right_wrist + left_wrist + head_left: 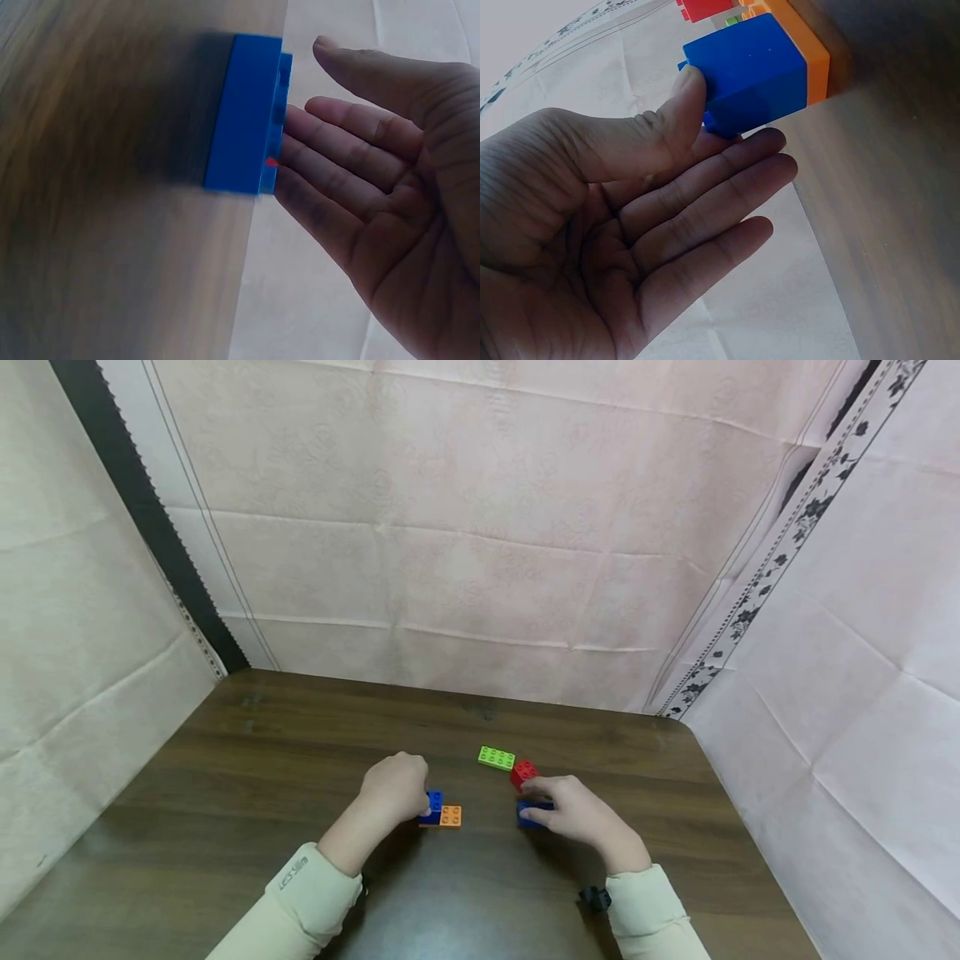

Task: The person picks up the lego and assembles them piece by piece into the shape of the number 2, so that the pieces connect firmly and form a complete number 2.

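Observation:
In the head view my left hand (pixel 396 785) is at a blue brick (pixel 754 71) seated on one end of an orange brick (pixel 452 816). The left wrist view shows the thumb against its studded side, with fingertips behind its lower edge, pinching it. To the right, my right hand (pixel 573 810) hovers over a second blue brick (pixel 244 116) lying on the table. Its thumb stands apart from that brick in the right wrist view, and the loosely extended fingers reach behind the studs; whether they touch is hard to tell.
A red brick (pixel 522 772) sits just beyond the right hand's fingers. Farther back and slightly left lies a lime-green brick (pixel 496 758). The brown wooden table (pixel 315 718) meets pale cloth hangings (pixel 480 577) at its back and sides.

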Demonstrator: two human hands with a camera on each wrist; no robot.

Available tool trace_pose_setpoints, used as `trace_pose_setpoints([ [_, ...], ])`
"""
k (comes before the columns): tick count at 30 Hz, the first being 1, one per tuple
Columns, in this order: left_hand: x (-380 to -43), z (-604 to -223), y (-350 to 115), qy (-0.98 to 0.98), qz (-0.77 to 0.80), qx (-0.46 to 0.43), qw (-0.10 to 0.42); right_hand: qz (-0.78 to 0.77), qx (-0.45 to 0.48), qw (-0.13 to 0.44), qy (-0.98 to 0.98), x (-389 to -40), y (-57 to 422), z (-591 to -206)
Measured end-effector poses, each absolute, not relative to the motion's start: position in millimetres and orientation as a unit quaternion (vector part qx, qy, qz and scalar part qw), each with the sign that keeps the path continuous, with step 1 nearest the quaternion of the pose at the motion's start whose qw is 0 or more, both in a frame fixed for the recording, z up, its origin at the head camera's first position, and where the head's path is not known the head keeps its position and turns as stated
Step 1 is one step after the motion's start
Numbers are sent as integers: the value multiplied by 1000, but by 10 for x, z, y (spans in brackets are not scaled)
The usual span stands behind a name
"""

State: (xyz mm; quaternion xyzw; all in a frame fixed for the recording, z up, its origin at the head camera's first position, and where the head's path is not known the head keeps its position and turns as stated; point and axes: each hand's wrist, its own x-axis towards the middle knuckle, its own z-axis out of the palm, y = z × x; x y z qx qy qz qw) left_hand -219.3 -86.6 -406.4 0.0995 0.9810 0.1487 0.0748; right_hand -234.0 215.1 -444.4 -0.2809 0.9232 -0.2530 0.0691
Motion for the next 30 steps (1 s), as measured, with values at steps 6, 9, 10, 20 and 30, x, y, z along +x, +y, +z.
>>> trace_pose_setpoints([
  [6,-2189,-4064,-866,982,146,99,73,-257,-269,85,924,-2350,2254,-4481],
  [9,-2188,-4060,-863,982,146,98,73,-250,-263,92,927,-2350,2282,-4493],
  [10,-2188,-4060,-862,982,146,97,73,-245,-262,93,929,-2351,2289,-4497],
  [20,-2182,-4058,-855,981,150,100,65,-214,-257,87,938,-2361,2299,-4534],
  [30,-2177,-4070,-864,981,154,99,67,-208,-253,89,941,-2381,2278,-4549],
])
